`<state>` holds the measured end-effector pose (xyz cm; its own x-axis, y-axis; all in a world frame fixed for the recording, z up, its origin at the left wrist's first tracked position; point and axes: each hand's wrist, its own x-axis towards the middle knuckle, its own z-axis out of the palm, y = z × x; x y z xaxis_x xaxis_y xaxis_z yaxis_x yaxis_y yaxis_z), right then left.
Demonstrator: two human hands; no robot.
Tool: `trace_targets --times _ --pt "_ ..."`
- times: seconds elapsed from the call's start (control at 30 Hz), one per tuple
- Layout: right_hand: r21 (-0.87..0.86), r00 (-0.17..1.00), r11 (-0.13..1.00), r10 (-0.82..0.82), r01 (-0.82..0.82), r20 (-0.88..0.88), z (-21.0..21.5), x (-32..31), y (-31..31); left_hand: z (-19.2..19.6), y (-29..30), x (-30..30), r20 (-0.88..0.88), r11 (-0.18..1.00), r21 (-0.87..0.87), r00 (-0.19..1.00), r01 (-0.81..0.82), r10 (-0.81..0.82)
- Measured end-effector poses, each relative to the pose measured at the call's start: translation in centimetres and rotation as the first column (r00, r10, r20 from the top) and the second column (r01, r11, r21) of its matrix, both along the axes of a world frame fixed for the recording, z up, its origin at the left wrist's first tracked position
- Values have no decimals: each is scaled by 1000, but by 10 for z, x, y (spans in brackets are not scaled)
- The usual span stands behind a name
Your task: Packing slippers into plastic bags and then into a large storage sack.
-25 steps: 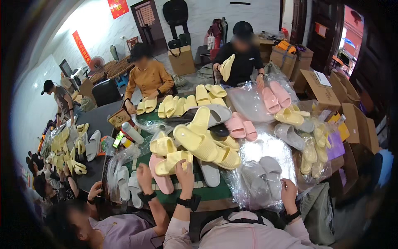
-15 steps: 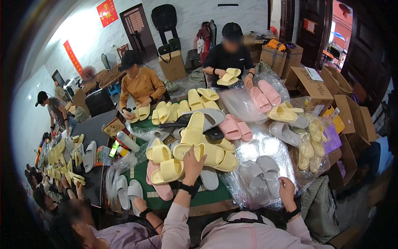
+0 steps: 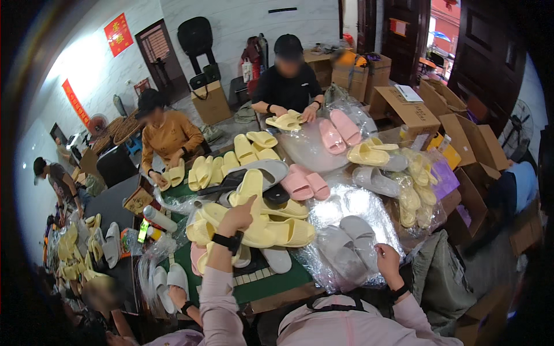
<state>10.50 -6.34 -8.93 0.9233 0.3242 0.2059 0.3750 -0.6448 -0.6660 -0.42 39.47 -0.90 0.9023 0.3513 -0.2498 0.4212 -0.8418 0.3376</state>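
Note:
My left hand (image 3: 238, 218) reaches into a heap of yellow slippers (image 3: 284, 233), its index finger stretched out and touching them. Its other fingers are partly hidden. One yellow slipper (image 3: 250, 185) stands up from the heap just past that finger. My right hand (image 3: 389, 264) is beside a pair of grey slippers (image 3: 359, 233) in clear plastic, which lie on a silvery padded sheet (image 3: 378, 213). Thumb and forefinger there are curled together; whether they pinch the plastic's edge is too small to tell.
Pink slippers (image 3: 304, 182) and bagged yellow slippers (image 3: 410, 199) lie around the table. Two co-workers handle yellow slippers across it. A neighbour's hand (image 3: 178, 295) touches a white slipper (image 3: 178, 277) at left. Open cartons (image 3: 404, 112) stand at right, a bottle (image 3: 160, 218) at left.
The view has swung, so the scene sits further left. My left hand has shifted over the yellow heap, and some slippers there lie differently. The far co-worker has lowered the yellow slippers.

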Motion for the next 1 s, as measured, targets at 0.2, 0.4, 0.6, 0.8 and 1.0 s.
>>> trace_targets --times 0.2,0.4,0.6,0.8,1.0 --pt "-13 999 1000 21 -21 47 -2 1 5 15 44 4 -264 908 397 964 138 -30" --pt "-29 998 1000 13 -11 55 -2 -3 3 -27 72 24 -240 910 381 968 162 -71" --pt "-89 1000 996 16 -14 19 -4 -3 4 -51 88 18 -194 961 245 978 130 -83" --pt "-85 998 994 67 -65 17 12 10 9 20 64 24 301 972 146 944 -185 134" --pt "327 990 939 131 -109 -48 63 28 8 100 -24 46 649 784 -606 655 137 387"
